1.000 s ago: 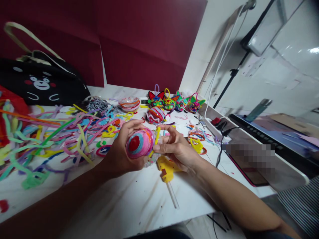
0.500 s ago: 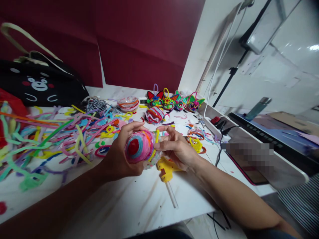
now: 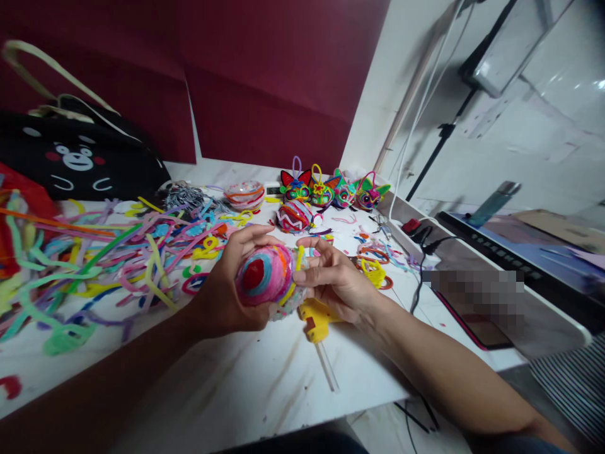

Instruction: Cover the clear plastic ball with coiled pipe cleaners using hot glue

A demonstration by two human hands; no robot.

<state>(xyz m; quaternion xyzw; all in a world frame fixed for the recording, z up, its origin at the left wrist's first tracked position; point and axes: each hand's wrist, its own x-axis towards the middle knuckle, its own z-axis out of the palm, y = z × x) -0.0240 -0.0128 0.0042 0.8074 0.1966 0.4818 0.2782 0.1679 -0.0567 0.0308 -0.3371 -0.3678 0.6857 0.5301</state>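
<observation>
My left hand [image 3: 231,284] is wrapped around a ball [image 3: 269,277] covered in coiled pipe cleaners, with a red centre ringed by blue and pink. The ball's right end shows bare clear plastic. At that end, my right hand [image 3: 331,274] pinches a yellow pipe cleaner [image 3: 300,258] against the ball between thumb and fingers. Just below and behind the right hand, a yellow hot glue gun [image 3: 317,318] lies on the table, a clear glue stick [image 3: 327,366] poking out of it towards me.
Loose pipe cleaners [image 3: 118,265] cover the table's left side, before a black bag [image 3: 75,164]. Several cat-faced ornaments [image 3: 321,189], a wrapped half-shell [image 3: 244,195] and a striped ball [image 3: 293,216] stand at the back. Cables [image 3: 418,277] and a phone [image 3: 477,318] are right.
The hands and ball stay nearly in place; the ball seems turned slightly. The view has shifted a little. The grips look the same.
</observation>
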